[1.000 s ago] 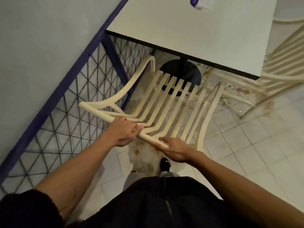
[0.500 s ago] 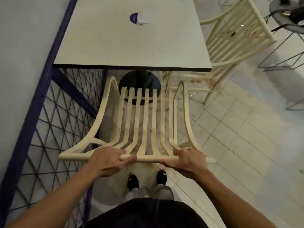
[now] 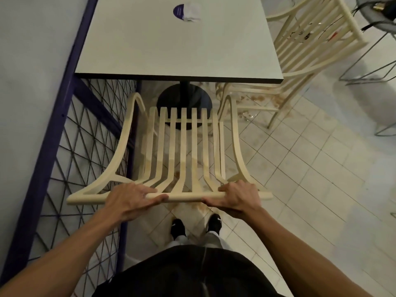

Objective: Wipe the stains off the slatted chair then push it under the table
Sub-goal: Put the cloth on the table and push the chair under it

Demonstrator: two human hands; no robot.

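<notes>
A cream slatted chair (image 3: 184, 151) stands right in front of me, its back toward me and its seat front near the table's black pedestal base (image 3: 183, 97). My left hand (image 3: 130, 198) grips the chair's top rail left of centre. My right hand (image 3: 236, 197) grips the same rail right of centre. The white square table (image 3: 150, 50) lies just beyond, its near edge above the seat's front end. On the tabletop's far part lies a white and purple cloth (image 3: 186, 11).
A purple-framed wire mesh fence (image 3: 70, 159) and grey wall run along the left. A second cream slatted chair (image 3: 308, 39) stands at the table's right, with brown stains on the tiles under it. Metal-legged furniture (image 3: 377, 67) is at far right. My feet (image 3: 195, 227) stand behind the chair.
The chair has swung from an angled position to square with the table. My right hand has shifted right along the rail and closed round it, and the view has levelled out.
</notes>
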